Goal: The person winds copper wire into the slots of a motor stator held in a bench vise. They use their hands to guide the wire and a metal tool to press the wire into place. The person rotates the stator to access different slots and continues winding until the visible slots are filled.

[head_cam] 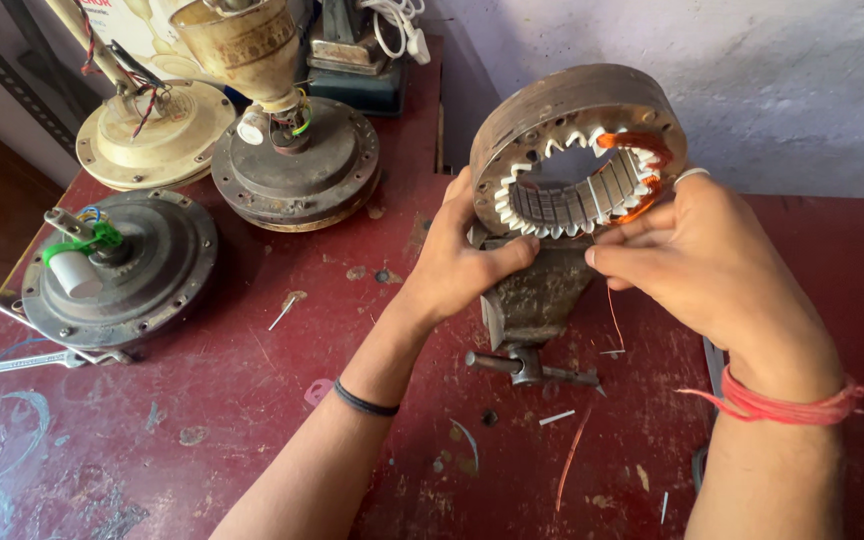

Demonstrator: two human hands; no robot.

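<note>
Right hand (pixel 702 260), left hand (pixel 462 265), stator (pixel 577 150) between

- Vise (pixel 537 300) jaws hidden behind both hands.
- Stator (pixel 577 150) lower rim covered by fingers.
- Spanner (pixel 12 365) cut off at left edge.
- Top-left fan motor (pixel 157 135) partly out of frame.

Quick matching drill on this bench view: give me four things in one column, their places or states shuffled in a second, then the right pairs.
Things:
1. stator ring
2. bench vise
3. spanner
4. cream fan housing

Places or states:
A. lying flat at the table's left edge
B. standing at the back left of the table
C. held upright on edge, copper winding in its right-hand slots
D. under the ring, its handle bar toward the camera

Pairs: 1-C, 2-D, 3-A, 4-B
</note>
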